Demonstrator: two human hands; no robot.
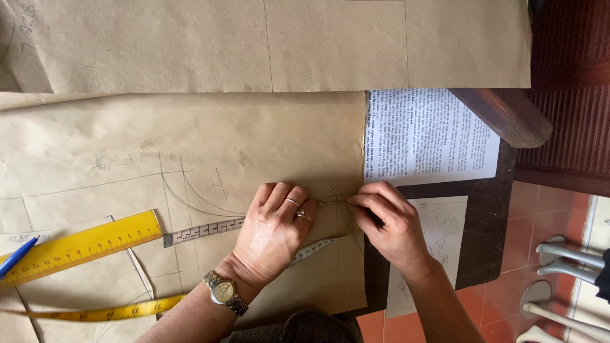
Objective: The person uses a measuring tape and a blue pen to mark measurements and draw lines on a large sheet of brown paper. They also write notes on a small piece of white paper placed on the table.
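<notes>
With the left hand (274, 230) pressed flat on the tape measure (203, 230) and the right hand (387, 222) pinching its 3 o'clock end, slackening would probably shift the tape off the pencilled curve (184, 200).

The left hand (274, 232) hides the tape measure's (203, 230) middle; the blue pen (17, 256) is cut off at the left edge.

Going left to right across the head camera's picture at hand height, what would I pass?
Blue pen → yellow plastic ruler → left hand, flat on the brown pattern paper → right hand, pinching the measuring tape → white sketched sheet → red tiled floor.
</notes>
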